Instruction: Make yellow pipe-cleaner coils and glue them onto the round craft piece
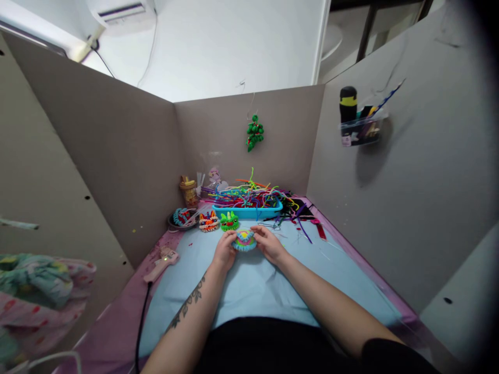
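Between my two hands is a small fuzzy pipe-cleaner piece (245,242) with blue scalloped edges and yellow and pink bands, held just above the blue cloth. My left hand (225,250) pinches its left side, thumb and fingers closed on it. At the right side, my right hand (268,243) grips the edge with thumb and fingertips. Just beyond stand two finished-looking pipe-cleaner animal heads, one orange and white (209,222), one green (230,221) with a red mouth area.
A blue tray (249,212) heaped with coloured pipe cleaners stands at the back. On the left are a dark bowl (183,220) and a pink glue gun (161,264) with its cord. Scissors-like metal tools (268,225) lie behind my right hand. Grey panels (249,104) enclose the table.
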`<control>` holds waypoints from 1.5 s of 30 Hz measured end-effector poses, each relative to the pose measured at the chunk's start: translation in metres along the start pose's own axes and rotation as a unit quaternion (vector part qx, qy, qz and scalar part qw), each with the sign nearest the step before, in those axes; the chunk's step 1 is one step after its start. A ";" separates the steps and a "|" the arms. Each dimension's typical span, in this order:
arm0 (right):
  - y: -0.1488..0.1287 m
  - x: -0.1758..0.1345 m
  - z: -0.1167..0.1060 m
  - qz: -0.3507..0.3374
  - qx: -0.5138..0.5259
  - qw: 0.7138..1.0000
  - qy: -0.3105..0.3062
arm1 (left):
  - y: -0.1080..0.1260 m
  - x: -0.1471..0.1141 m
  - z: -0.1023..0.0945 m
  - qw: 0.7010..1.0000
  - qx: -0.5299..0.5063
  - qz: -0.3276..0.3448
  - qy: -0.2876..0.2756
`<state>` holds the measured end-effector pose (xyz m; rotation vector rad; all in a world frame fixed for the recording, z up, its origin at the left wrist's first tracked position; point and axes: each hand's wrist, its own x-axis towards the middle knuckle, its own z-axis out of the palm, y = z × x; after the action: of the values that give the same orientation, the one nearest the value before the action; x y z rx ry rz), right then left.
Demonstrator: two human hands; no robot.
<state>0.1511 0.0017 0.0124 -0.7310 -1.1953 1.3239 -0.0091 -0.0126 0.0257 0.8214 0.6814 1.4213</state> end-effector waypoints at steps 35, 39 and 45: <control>0.004 0.000 0.000 0.005 -0.024 0.999 0.024 | -0.005 0.000 0.001 0.999 0.031 -0.037 0.007; 0.005 0.001 -0.001 0.002 -0.040 0.999 0.031 | -0.008 0.000 0.001 0.997 0.060 -0.045 0.005; 0.007 -0.001 0.001 0.000 -0.059 0.998 0.030 | -0.013 0.000 0.001 0.994 0.100 -0.037 0.029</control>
<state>0.1483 0.0017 0.0059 -0.8497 -1.2335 1.2304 -0.0007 -0.0127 0.0160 0.9033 0.8996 1.3280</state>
